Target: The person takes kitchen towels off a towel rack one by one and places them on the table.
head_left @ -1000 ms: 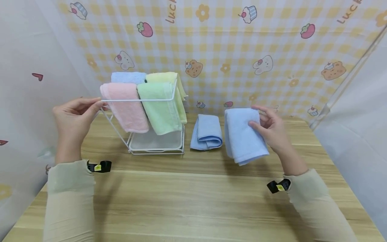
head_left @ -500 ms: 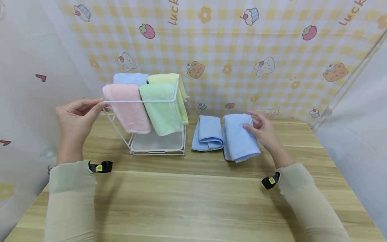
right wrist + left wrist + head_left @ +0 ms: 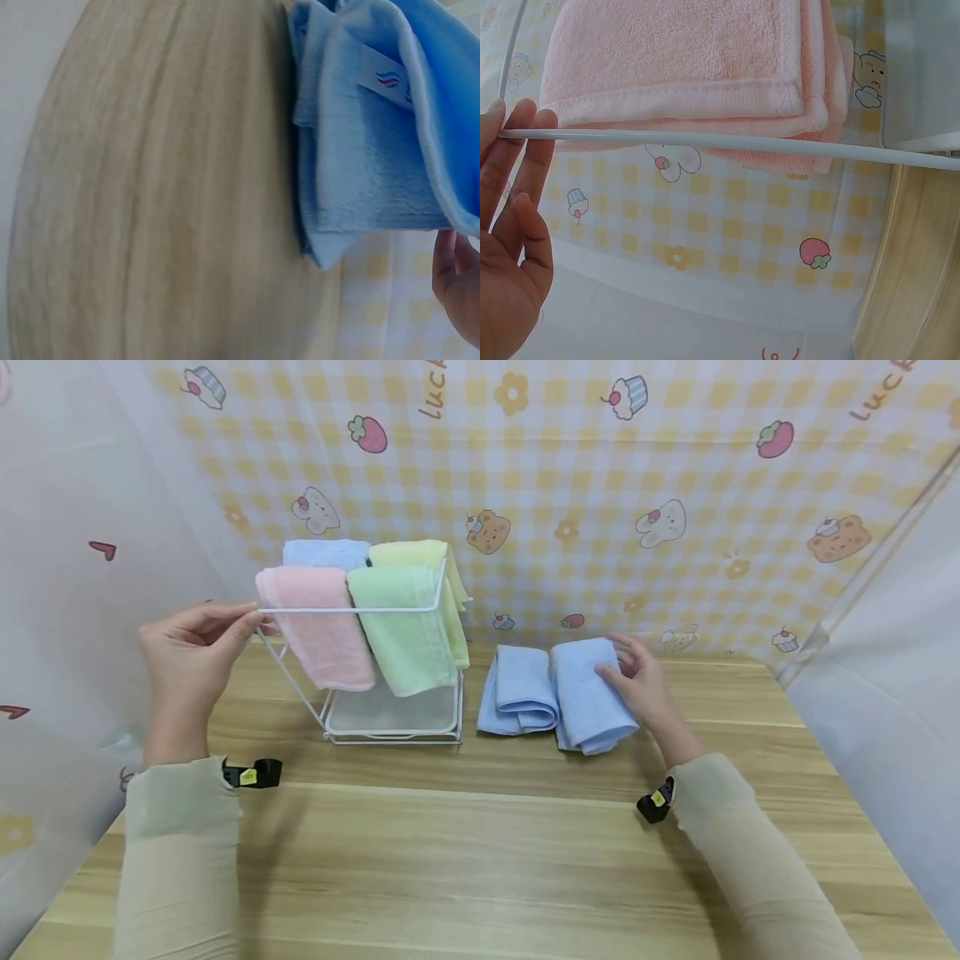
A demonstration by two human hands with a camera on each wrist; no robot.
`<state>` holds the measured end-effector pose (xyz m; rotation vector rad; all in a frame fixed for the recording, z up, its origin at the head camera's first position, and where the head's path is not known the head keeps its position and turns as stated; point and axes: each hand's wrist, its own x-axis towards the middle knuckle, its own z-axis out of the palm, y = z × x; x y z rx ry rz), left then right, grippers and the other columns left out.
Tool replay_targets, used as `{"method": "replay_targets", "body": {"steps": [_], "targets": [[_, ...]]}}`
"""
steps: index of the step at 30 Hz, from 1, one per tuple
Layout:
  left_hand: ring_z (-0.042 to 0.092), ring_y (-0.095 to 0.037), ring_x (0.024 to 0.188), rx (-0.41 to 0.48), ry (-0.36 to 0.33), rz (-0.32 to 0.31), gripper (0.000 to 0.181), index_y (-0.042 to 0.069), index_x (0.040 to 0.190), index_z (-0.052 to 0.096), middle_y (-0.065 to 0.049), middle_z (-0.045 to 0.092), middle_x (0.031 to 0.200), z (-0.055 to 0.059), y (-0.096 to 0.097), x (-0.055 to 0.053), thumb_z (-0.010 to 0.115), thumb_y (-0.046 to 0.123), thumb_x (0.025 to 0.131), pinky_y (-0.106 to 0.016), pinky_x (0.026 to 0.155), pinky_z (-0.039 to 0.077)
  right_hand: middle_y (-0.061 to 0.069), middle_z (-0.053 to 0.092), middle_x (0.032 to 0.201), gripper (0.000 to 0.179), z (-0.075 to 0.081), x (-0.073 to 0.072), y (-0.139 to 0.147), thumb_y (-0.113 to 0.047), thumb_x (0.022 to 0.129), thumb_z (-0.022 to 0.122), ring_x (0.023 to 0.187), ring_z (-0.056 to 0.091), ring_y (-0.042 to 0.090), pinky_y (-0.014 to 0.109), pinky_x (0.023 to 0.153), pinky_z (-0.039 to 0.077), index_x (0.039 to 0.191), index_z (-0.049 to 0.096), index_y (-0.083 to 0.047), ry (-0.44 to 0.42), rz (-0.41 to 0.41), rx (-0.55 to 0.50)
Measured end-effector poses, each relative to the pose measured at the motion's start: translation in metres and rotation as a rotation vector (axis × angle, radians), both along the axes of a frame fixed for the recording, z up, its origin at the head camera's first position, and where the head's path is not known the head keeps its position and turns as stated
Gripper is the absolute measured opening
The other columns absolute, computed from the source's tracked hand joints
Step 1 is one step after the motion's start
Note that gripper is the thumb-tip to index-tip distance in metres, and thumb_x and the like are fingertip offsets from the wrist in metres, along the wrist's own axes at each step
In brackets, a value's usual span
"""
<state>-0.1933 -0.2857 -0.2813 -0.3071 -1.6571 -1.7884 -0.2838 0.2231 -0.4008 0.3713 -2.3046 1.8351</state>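
The person's left hand (image 3: 187,652) had the white wire rack (image 3: 315,610) pinched at a top corner, right by the pink towel (image 3: 322,627) hanging there with the green towel (image 3: 397,627). The right hand (image 3: 641,685) had thumb and fingers clamped on a blue towel (image 3: 588,693), kinda just beside the folded blue cloth (image 3: 523,681) on the wooden table (image 3: 480,860).

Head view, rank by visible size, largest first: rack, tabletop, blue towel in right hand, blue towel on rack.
1. Tabletop
2. Rack, by outer outline
3. Held blue towel
4. Racked blue towel, only top showing
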Motion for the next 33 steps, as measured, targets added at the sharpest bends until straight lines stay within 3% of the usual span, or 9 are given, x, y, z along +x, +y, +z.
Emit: {"method": "replay_targets", "body": {"steps": [3, 6, 9, 14, 16, 19, 23, 28, 33], "targets": [[0.074, -0.013, 0.069, 0.0, 0.001, 0.0, 0.021, -0.021, 0.095, 0.069, -0.005, 0.077, 0.079, 0.0, 0.001, 0.0, 0.077, -0.011, 0.077, -0.015, 0.067, 0.059, 0.014, 0.07, 0.122, 0.057, -0.003, -0.002, -0.001, 0.004, 0.092, 0.066, 0.092, 0.063, -0.008, 0.011, 0.076, 0.054, 0.144, 0.043, 0.001, -0.01, -0.016, 0.035], [0.074, -0.013, 0.069, -0.003, 0.008, -0.003, 0.02, -0.02, 0.094, 0.07, -0.005, 0.077, 0.079, 0.0, 0.001, 0.0, 0.077, -0.011, 0.078, -0.015, 0.068, 0.059, 0.029, 0.057, 0.135, 0.059, -0.006, -0.005, 0.0, 0.004, 0.092, 0.065, 0.095, 0.059, -0.006, 0.008, 0.079, 0.052, 0.146, 0.043, 0.0, -0.014, -0.019, 0.089], [0.074, -0.012, 0.069, -0.005, 0.012, -0.008, 0.019, -0.019, 0.094, 0.07, -0.005, 0.077, 0.079, 0.0, 0.002, -0.001, 0.076, -0.012, 0.078, -0.015, 0.068, 0.058, 0.026, 0.052, 0.142, 0.058, -0.01, -0.007, 0.002, 0.005, 0.092, 0.064, 0.102, 0.058, 0.003, 0.006, 0.083, 0.048, 0.145, 0.043, 0.002, -0.01, -0.017, 0.134], [0.074, -0.012, 0.069, -0.008, 0.026, -0.011, 0.017, -0.019, 0.094, 0.071, -0.005, 0.077, 0.079, 0.0, 0.002, -0.002, 0.076, -0.012, 0.078, -0.014, 0.067, 0.058, 0.027, 0.048, 0.146, 0.06, -0.014, -0.008, 0.004, 0.004, 0.092, 0.064, 0.117, 0.058, 0.037, 0.008, 0.079, 0.05, 0.147, 0.04, 0.0, -0.035, -0.002, 0.161], [0.074, -0.012, 0.069, -0.013, 0.034, -0.01, 0.017, -0.019, 0.093, 0.07, -0.005, 0.077, 0.079, 0.0, 0.002, -0.002, 0.075, -0.012, 0.079, -0.014, 0.068, 0.058, 0.025, 0.046, 0.148, 0.063, -0.015, -0.007, 0.005, 0.002, 0.093, 0.064, 0.123, 0.054, 0.045, 0.014, 0.082, 0.052, 0.15, 0.038, -0.003, -0.067, 0.003, 0.187], [0.074, -0.012, 0.069, -0.017, 0.035, -0.007, 0.017, -0.02, 0.093, 0.07, -0.005, 0.077, 0.079, 0.001, 0.002, -0.002, 0.075, -0.012, 0.079, -0.015, 0.069, 0.058, 0.022, 0.042, 0.153, 0.068, -0.017, -0.008, 0.006, -0.002, 0.094, 0.065, 0.13, 0.049, 0.048, 0.034, 0.095, 0.055, 0.153, 0.033, -0.007, -0.109, 0.013, 0.237], [0.074, -0.012, 0.069, -0.017, 0.037, -0.008, 0.017, -0.02, 0.094, 0.07, -0.005, 0.077, 0.079, 0.001, 0.002, -0.002, 0.075, -0.012, 0.079, -0.015, 0.068, 0.058, 0.024, 0.038, 0.155, 0.075, -0.02, -0.01, 0.007, -0.006, 0.093, 0.067, 0.132, 0.046, 0.05, 0.058, 0.107, 0.045, 0.156, 0.027, -0.009, -0.139, 0.03, 0.307], [0.074, -0.012, 0.069, -0.001, 0.044, -0.024, 0.016, -0.019, 0.093, 0.071, -0.006, 0.077, 0.079, 0.0, 0.002, -0.002, 0.075, -0.014, 0.079, -0.015, 0.068, 0.059, 0.026, 0.036, 0.155, 0.078, -0.022, -0.01, 0.008, -0.009, 0.094, 0.068, 0.132, 0.045, 0.051, 0.06, 0.109, 0.042, 0.157, 0.023, -0.009, -0.154, 0.044, 0.365], [0.073, -0.011, 0.068, -0.015, 0.033, 0.001, 0.016, -0.018, 0.093, 0.072, -0.004, 0.077, 0.079, 0.0, 0.001, -0.002, 0.076, -0.012, 0.079, -0.014, 0.068, 0.058, 0.027, 0.031, 0.157, 0.077, -0.019, -0.005, 0.006, -0.01, 0.095, 0.066, 0.134, 0.043, 0.051, 0.059, 0.111, 0.041, 0.157, 0.021, -0.005, -0.181, 0.04, 0.387]]}}
